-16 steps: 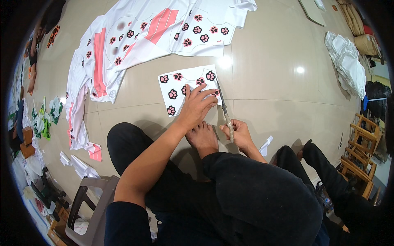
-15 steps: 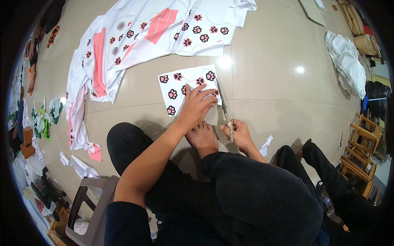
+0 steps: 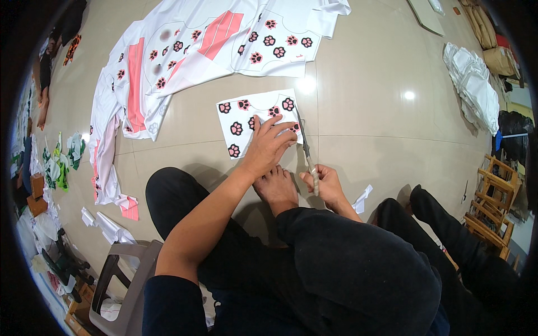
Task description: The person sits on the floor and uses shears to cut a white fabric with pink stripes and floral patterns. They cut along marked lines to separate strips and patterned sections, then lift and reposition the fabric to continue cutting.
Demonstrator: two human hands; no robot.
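Note:
A white fabric piece with black and pink paw prints (image 3: 231, 143) lies flat on the floor just beyond my bare foot. My left hand (image 3: 268, 147) rests on its lower middle with fingers spread, hiding part of the print. Closed around the wrapped handle of a pair of scissors (image 3: 309, 159) is my right hand (image 3: 324, 185). The dark blades lie along the right edge of the piece, pointing away from me. How far apart the blades stand is hard to make out.
A large white printed cloth with pink panels (image 3: 196, 73) spreads over the floor ahead. A grey plastic stool (image 3: 151, 257) stands at my left. Another person's dark-trousered legs (image 3: 412, 235) are at my right, near a white scrap (image 3: 362, 199). Crumpled white cloth (image 3: 468, 84) lies far right.
My hands and the fabric piece stay nearly in place; the scissors have shifted very slightly. The other person's legs at the right have moved a little.

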